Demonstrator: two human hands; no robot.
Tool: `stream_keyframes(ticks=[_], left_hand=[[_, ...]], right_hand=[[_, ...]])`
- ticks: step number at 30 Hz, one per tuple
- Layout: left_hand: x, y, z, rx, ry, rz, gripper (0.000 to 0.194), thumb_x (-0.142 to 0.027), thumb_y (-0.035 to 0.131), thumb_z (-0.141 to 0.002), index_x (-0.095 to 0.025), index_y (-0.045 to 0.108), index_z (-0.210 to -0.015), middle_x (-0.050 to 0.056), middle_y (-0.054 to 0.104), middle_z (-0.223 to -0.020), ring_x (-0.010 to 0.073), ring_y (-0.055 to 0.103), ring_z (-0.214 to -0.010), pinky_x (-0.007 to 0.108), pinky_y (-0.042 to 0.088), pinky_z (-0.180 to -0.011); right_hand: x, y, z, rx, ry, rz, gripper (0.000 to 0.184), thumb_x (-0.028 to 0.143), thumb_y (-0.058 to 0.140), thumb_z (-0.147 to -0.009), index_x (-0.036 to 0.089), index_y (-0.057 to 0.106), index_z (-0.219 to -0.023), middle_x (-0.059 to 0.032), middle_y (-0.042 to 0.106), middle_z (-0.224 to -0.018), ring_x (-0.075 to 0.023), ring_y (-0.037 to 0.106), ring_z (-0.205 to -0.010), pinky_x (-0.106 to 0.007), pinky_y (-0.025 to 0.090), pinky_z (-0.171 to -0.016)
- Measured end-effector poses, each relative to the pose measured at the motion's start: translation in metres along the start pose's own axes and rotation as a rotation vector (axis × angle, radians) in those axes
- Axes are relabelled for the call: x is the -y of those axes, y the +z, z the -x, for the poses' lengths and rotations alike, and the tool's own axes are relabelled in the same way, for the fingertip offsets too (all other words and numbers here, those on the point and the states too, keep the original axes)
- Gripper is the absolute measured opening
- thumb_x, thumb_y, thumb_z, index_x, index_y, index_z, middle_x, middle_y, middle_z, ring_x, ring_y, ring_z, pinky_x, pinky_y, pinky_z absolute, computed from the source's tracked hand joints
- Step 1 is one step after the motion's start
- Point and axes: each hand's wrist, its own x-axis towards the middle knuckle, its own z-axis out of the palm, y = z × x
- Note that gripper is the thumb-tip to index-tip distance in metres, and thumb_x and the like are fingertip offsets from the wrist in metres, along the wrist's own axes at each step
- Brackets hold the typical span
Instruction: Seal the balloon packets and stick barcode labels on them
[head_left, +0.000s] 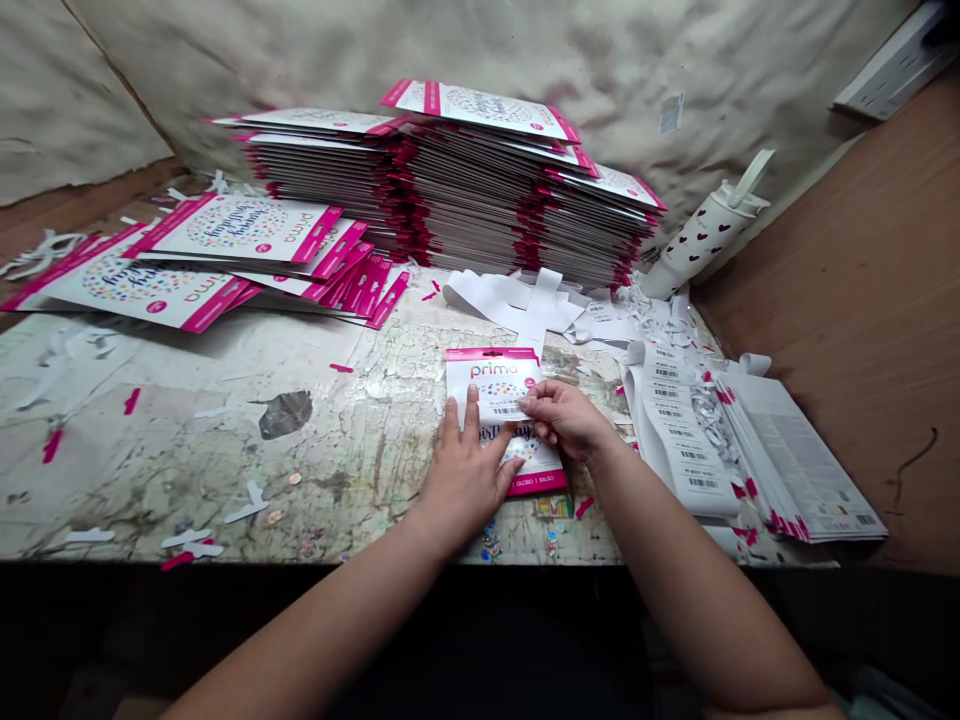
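Observation:
A pink and white balloon package printed "prima" lies flat near the table's front edge. My left hand rests on its left and lower part with the fingers spread. Between thumb and forefinger, my right hand pinches the right end of a white barcode label. The label lies across the middle of the package, over part of its printing. Whether it is stuck down along its whole length, I cannot tell. The other fingers of my right hand are curled at the package's right edge.
Tall stacks of packages stand at the back, and a looser pile lies at the left. At right are a barcode label strip, more packages and a heart-patterned tumbler. Paper strips and pink scraps litter the table.

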Motion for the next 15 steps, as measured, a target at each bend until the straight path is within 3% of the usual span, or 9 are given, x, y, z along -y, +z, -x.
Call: stream_keyframes(ticks=[5,9,11,13,15], left_hand=[[-0.001,-0.001,0.0,-0.019,0.015,-0.005,0.045,-0.045,0.044,-0.087,-0.031,0.047,-0.13,0.009,0.0,-0.153,0.0466,0.01,-0.134,0.058,0.025,-0.101],[0.001,-0.006,-0.002,0.045,0.058,-0.035,0.049,-0.045,0.042,-0.087,-0.025,0.045,-0.132,0.012,0.028,-0.147,0.0474,0.012,-0.133,0.062,0.025,-0.099],[0.002,-0.008,-0.004,0.088,0.08,-0.04,0.05,-0.047,0.042,-0.087,-0.026,0.045,-0.133,0.014,0.035,-0.143,0.0477,0.016,-0.132,0.064,0.026,-0.097],[0.003,-0.008,-0.004,0.107,0.105,-0.037,0.05,-0.049,0.042,-0.086,-0.029,0.045,-0.132,0.014,0.035,-0.143,0.047,0.017,-0.132,0.065,0.025,-0.096],[0.004,-0.007,-0.003,0.101,0.134,-0.028,0.048,-0.048,0.043,-0.086,-0.03,0.047,-0.13,0.015,0.034,-0.143,0.0446,0.019,-0.133,0.066,0.024,-0.097]], right_hand=[[-0.003,0.01,-0.005,-0.136,-0.019,0.136,0.025,0.035,0.064,-0.066,0.021,0.044,-0.069,0.0103,0.043,-0.037,-0.006,0.034,-0.028,-0.017,0.026,-0.03],[0.002,0.009,-0.002,-0.23,-0.044,0.29,0.019,0.031,0.064,-0.068,0.02,0.05,-0.075,0.0064,0.05,-0.047,-0.0118,0.049,-0.039,-0.024,0.04,-0.042],[0.006,0.008,0.006,-0.362,-0.102,0.507,0.027,0.031,0.065,-0.07,0.019,0.055,-0.092,-0.0005,0.06,-0.062,-0.0193,0.06,-0.059,-0.033,0.048,-0.058],[0.007,0.01,0.016,-0.467,-0.232,0.814,0.037,0.035,0.057,-0.08,0.019,0.054,-0.113,-0.0104,0.066,-0.089,-0.0278,0.061,-0.088,-0.044,0.046,-0.077],[0.004,0.014,0.026,-0.379,-0.384,1.057,0.042,0.042,0.042,-0.088,0.024,0.049,-0.126,-0.0136,0.055,-0.123,-0.0325,0.046,-0.118,-0.054,0.037,-0.093]])
